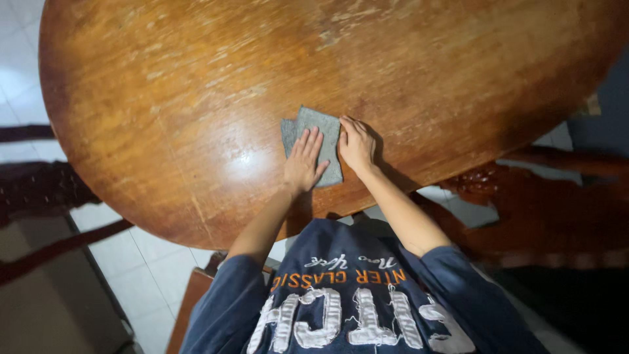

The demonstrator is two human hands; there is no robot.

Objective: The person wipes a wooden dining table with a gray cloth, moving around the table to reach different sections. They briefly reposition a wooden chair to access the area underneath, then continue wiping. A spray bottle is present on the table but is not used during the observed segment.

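Note:
A folded grey cloth [317,123] lies flat on the round, worn wooden table [196,98], near its front edge. My left hand [303,164] rests palm down on the cloth with its fingers spread. My right hand [356,145] presses on the cloth's right edge, fingers curled over it. Both forearms reach up from the bottom of the view, out of dark blue sleeves.
A carved dark wooden chair [537,210] stands at the right beside the table. Dark chair parts [39,190] show at the left over a white tiled floor [137,275]. Part of a brown seat [190,301] sits below the table's edge.

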